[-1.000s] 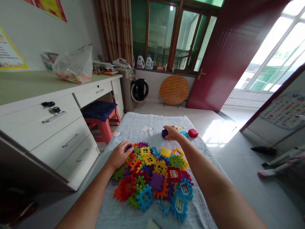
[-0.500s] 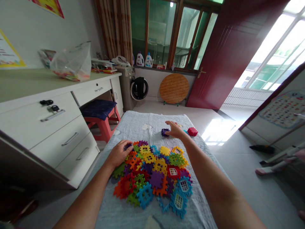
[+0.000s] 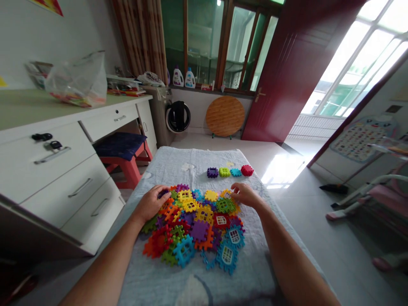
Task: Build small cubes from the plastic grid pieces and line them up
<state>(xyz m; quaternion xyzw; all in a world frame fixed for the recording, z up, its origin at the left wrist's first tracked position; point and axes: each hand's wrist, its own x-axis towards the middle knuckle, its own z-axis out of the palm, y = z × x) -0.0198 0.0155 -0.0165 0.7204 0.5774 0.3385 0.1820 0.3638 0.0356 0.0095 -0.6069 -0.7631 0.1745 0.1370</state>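
A heap of colourful plastic interlocking building pieces lies on the cloth, with notched edges and some with window grids. My left hand rests at the heap's left edge. Its thumb and fingers are apart, beside a dark purple piece partly hidden by them. My right hand is at the far right edge of the heap, fingers apart, its fingertips by a yellow window piece. Beyond the heap stand small assembled blocks in a row: a purple block, a yellow-green block, a blue block and a red block.
A pale patterned cloth covers the low table. On the left are a white desk and a red stool with a dark blue top. A washing machine, a round wooden board and a red door are behind.
My right hand has come back from the purple block in the far row to the heap's right edge. The purple block stays in the row. My left hand keeps its place on the heap.
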